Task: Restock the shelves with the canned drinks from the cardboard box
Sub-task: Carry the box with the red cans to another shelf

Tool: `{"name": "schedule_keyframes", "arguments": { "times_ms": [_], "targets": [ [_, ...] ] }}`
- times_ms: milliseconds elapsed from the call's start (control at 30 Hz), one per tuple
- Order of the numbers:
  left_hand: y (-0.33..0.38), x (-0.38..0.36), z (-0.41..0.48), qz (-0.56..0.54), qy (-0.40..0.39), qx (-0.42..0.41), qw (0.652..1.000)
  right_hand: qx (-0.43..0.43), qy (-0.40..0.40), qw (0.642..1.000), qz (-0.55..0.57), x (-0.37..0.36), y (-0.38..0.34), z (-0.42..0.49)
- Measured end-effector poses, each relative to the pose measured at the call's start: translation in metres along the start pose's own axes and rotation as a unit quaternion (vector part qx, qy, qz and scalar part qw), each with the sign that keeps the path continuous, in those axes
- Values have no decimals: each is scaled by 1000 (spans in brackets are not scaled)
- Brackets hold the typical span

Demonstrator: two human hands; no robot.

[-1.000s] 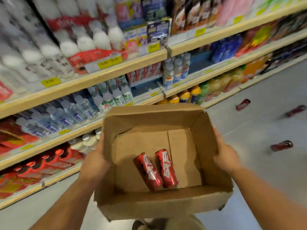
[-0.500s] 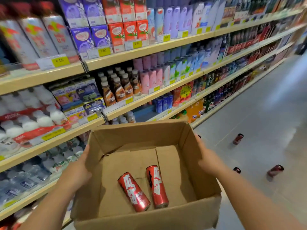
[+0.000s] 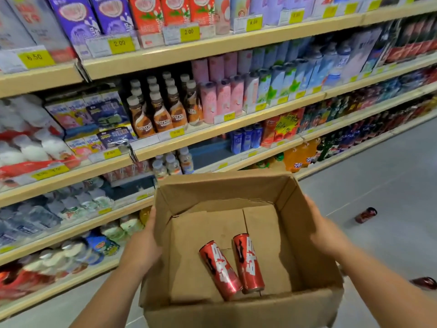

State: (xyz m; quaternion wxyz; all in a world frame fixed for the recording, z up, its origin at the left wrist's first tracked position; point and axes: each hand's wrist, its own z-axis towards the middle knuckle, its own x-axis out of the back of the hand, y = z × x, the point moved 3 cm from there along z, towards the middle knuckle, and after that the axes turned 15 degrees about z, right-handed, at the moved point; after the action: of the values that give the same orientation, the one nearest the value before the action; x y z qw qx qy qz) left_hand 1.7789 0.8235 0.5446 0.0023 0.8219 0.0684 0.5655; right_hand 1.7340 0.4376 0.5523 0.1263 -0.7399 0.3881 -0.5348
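Facing stocked shelves (image 3: 212, 47), you carry cardboard box (image 3: 236, 311), open top up. Left hand (image 3: 142, 247) presses outer left wall, right hand (image 3: 324, 235) outer right wall; fingers of both lie straight along cardboard, clamping box between palms. 2 red cans (image 3: 220, 271) lie side by side on box bottom, near ends touching. 2 loose cans (image 3: 365, 215) lie on aisle floor (image 3: 378, 174), right of box.
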Motion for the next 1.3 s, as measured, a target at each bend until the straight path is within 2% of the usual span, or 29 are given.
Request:
{"name": "schedule_keyframes", "arguments": {
  "times_ms": [267,433,633,900,1100,1300],
  "targets": [
    [60,-56,67,-40,2,34,999,-36,-1,999,36,-1,57,107],
    [91,-107,107,-35,-26,71,997,-40,-14,999,-1,-17,97,186],
    [122,-208,168,-45,-75,130,988,-11,-61,998,20,-65,172,286],
    [147,-332,240,-80,-86,164,979,-16,-75,997,28,-147,258,381],
    [136,-424,271,-88,-121,199,968,-45,-97,994,-23,-209,302,429],
    [132,-489,284,-114,-99,188,971,-68,-121,989,-50,-255,336,458]
  ]
}}
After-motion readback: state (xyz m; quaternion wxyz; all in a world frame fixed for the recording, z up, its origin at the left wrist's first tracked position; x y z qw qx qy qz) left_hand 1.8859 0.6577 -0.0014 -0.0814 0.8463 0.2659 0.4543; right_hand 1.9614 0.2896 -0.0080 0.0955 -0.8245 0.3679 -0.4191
